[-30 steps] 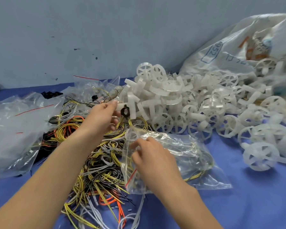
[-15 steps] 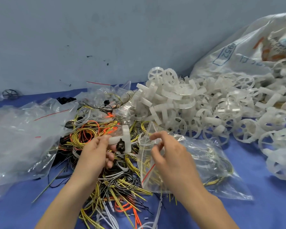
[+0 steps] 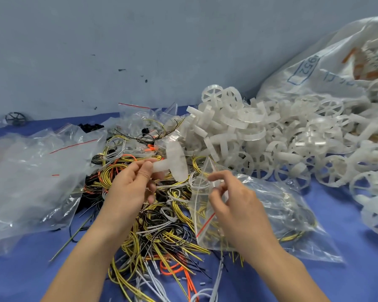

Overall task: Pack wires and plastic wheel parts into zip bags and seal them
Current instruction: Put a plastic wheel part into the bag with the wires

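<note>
My left hand (image 3: 131, 186) pinches a white plastic wheel part (image 3: 172, 162) by its stub, holding it just left of the mouth of a clear zip bag (image 3: 268, 203). My right hand (image 3: 234, 199) grips the bag's top edge near its red seal line and holds the mouth up. Yellow wires show inside the bag. Beneath both hands lies a tangled heap of yellow, black, white and orange wires (image 3: 162, 232). A big pile of white plastic wheel parts (image 3: 271, 144) fills the table behind and to the right.
Crumpled clear zip bags (image 3: 31, 186) lie at the left on the blue table (image 3: 358, 269). A large white printed sack (image 3: 327, 68) leans at the back right. A dark wheel (image 3: 16, 118) sits far left by the grey wall.
My left hand has brought the wheel part from the pile down and toward the bag's mouth. My right hand has lifted the bag's top edge higher and opened it.
</note>
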